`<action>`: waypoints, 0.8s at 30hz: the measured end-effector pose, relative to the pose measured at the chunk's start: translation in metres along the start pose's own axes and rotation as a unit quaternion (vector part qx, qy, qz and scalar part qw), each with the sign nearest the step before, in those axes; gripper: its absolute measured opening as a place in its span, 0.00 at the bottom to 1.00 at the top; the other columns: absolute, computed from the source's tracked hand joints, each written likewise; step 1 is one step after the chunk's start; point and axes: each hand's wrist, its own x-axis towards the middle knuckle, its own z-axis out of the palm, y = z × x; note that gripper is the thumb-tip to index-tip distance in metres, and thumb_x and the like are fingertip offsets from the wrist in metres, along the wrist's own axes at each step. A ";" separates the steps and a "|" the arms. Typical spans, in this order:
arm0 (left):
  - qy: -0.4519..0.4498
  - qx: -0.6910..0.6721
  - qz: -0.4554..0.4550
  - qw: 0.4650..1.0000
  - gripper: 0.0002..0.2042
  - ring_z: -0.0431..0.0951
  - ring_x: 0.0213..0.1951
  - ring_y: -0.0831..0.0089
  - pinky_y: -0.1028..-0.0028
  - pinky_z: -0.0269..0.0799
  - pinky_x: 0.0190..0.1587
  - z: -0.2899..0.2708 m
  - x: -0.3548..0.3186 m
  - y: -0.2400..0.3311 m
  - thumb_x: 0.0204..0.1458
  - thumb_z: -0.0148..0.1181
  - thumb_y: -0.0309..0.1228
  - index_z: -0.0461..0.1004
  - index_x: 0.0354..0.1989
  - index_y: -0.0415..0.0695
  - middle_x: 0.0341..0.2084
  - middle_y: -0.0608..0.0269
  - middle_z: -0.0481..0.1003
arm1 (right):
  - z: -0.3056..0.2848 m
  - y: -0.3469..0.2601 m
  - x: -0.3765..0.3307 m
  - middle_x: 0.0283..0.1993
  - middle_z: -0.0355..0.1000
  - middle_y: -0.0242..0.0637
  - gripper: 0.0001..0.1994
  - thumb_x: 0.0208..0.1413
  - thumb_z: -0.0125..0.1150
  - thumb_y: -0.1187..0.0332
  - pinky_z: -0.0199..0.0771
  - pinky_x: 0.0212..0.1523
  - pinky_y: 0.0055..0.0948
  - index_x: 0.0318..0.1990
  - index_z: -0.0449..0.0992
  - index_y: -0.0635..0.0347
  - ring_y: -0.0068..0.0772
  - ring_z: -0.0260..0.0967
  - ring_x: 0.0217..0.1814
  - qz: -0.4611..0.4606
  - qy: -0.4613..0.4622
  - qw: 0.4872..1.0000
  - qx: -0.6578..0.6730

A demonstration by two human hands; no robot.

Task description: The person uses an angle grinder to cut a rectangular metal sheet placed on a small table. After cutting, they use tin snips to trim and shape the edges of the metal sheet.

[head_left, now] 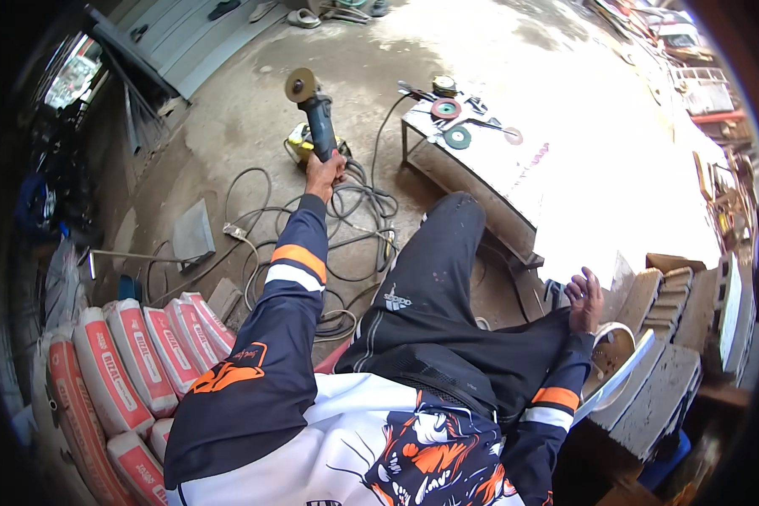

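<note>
My left hand, arm stretched forward, is closed around the rear body of an angle grinder. The grinder points up and away from me, with a round tan disc at its far end. My right hand rests near my right thigh, fingers apart and loosely bent, with nothing visible in it. Ahead and to the right stands a low metal table with a pale top. On it lie a reddish disc, a green disc, a thin pale disc and a tape measure.
Black cables lie coiled on the concrete floor beyond my left arm, beside a yellow device. Stacked red-and-white sacks sit at my left. Concrete blocks are piled at my right. A grey plate leans on the left.
</note>
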 end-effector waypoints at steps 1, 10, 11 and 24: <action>0.004 0.064 -0.010 0.998 0.16 0.67 0.14 0.79 0.72 0.71 0.17 -0.037 -0.014 -0.005 0.41 0.63 0.22 0.65 0.39 0.44 0.17 0.67 0.69 | 0.011 -0.005 0.000 0.36 0.72 0.37 0.22 0.63 0.58 0.58 0.77 0.39 0.30 0.57 0.68 0.64 0.28 0.71 0.33 0.001 0.010 1.000 -0.018; 0.022 0.180 -0.227 0.957 0.15 0.66 0.14 0.80 0.73 0.66 0.15 -0.128 -0.148 -0.156 0.38 0.60 0.21 0.68 0.37 0.46 0.19 0.70 0.68 | 0.079 -0.028 0.010 0.37 0.73 0.39 0.21 0.64 0.56 0.60 0.72 0.39 0.22 0.57 0.68 0.67 0.24 0.71 0.33 0.058 -0.047 0.986 -0.146; 0.027 0.187 -0.244 0.951 0.15 0.66 0.14 0.79 0.73 0.66 0.15 -0.137 -0.158 -0.179 0.39 0.60 0.21 0.68 0.37 0.46 0.18 0.69 0.69 | 0.088 -0.030 0.014 0.37 0.73 0.39 0.21 0.64 0.56 0.60 0.72 0.39 0.22 0.57 0.68 0.67 0.24 0.71 0.33 0.072 -0.060 0.981 -0.170; 0.051 0.233 -0.257 0.937 0.17 0.68 0.13 0.73 0.70 0.70 0.18 -0.109 -0.168 -0.300 0.38 0.65 0.20 0.69 0.37 0.45 0.19 0.66 0.71 | 0.102 -0.055 0.008 0.40 0.74 0.37 0.20 0.61 0.59 0.61 0.70 0.42 0.22 0.54 0.70 0.68 0.24 0.71 0.39 0.175 -0.063 0.932 -0.311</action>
